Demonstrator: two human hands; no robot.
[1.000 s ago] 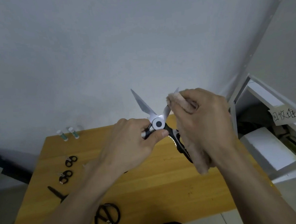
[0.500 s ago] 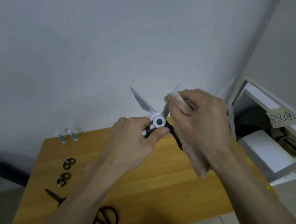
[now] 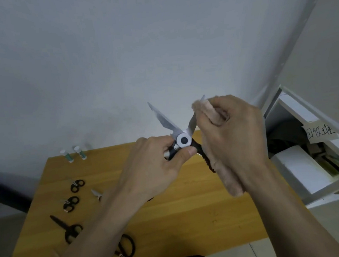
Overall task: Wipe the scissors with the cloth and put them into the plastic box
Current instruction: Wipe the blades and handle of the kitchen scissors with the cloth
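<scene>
Head view: plain grey wall behind, wooden tabletop (image 3: pixel 191 223) below, white shelving unit (image 3: pixel 299 165) at right with a handwritten paper label (image 3: pixel 320 135). Scissors (image 3: pixel 182 136) held up above the tabletop, blades spread in a V, likely so each blade can be wiped on its own. Left hand (image 3: pixel 157 167) grips the black handle just under the pivot, thumb pressed near the round screw, steadying the tool. Right hand (image 3: pixel 233 132) has fingers curled round the pink cloth (image 3: pixel 209 113), pinching it onto the right blade; rest of the cloth hangs down behind the wrist. Judgement: wiping step in hand, boxing not yet done. No plastic box in view. Several other black scissors (image 3: pixel 71 228) lie on the tabletop's left side, two small white tubes (image 3: pixel 74 154) at the far edge by the wall.
</scene>
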